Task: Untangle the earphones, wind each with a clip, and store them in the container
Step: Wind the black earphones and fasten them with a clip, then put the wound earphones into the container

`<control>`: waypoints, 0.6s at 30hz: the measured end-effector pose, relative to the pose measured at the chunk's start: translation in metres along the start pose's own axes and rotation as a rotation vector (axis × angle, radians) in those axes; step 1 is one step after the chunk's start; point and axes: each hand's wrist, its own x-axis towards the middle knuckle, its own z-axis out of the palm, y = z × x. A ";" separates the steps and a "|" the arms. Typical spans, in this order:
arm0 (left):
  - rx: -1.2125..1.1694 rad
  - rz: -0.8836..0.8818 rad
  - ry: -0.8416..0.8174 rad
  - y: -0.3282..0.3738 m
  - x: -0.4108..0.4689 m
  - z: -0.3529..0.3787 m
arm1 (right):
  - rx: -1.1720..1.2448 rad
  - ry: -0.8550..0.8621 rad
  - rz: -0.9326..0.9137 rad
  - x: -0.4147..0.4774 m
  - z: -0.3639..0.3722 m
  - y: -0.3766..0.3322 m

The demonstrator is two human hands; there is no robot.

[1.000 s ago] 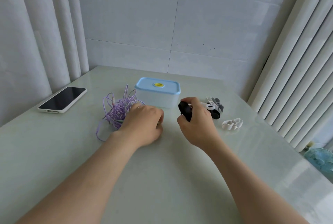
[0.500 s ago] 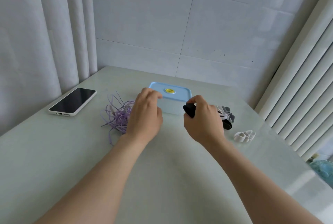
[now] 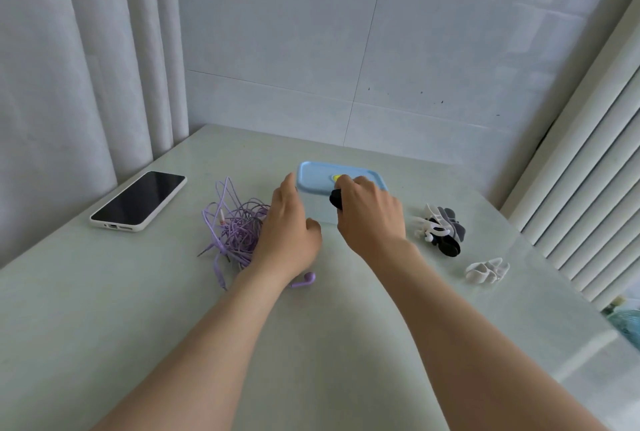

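Note:
A tangle of purple earphones [image 3: 235, 229] lies on the table, with one earbud [image 3: 305, 280] loose near my left wrist. Behind it stands the container [image 3: 322, 177], a clear box with a light blue lid and a yellow spot. My left hand [image 3: 289, 226] reaches toward the box's left side, fingers relaxed, thumb out, holding nothing. My right hand [image 3: 370, 215] holds a black clip [image 3: 336, 199] in curled fingers and its fingertips rest on the lid's front edge. Whether the left fingers touch the box cannot be told.
A phone [image 3: 138, 200] in a white case lies at the far left. A heap of white, grey and black clips [image 3: 441, 233] sits right of the box, and a white clip [image 3: 486, 270] lies nearer the right edge. Curtains hang left, blinds right.
Both hands have moved forward to the container. The right hand carried the black clip onto the lid's front edge; the left hand left the earphone tangle for the box's side.

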 end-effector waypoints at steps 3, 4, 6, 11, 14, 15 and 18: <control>-0.024 0.003 0.077 -0.001 -0.001 0.001 | 0.009 0.025 -0.026 0.000 -0.004 0.005; -0.022 -0.002 0.101 -0.001 -0.001 0.000 | 0.039 0.025 -0.032 0.000 -0.007 0.006; -0.012 -0.020 0.136 -0.001 -0.004 -0.002 | 0.096 0.010 -0.060 -0.001 -0.015 0.006; 0.014 -0.056 0.165 0.008 -0.009 -0.007 | 0.185 -0.027 -0.085 -0.002 -0.027 0.007; -0.007 -0.105 0.134 0.017 -0.015 -0.009 | 0.225 -0.037 -0.071 -0.001 -0.025 0.010; -0.037 -0.115 0.130 0.019 -0.016 -0.010 | 0.248 -0.033 -0.070 -0.001 -0.025 0.011; -0.042 -0.108 0.126 0.021 -0.019 -0.011 | 0.411 0.013 0.008 0.003 -0.030 0.014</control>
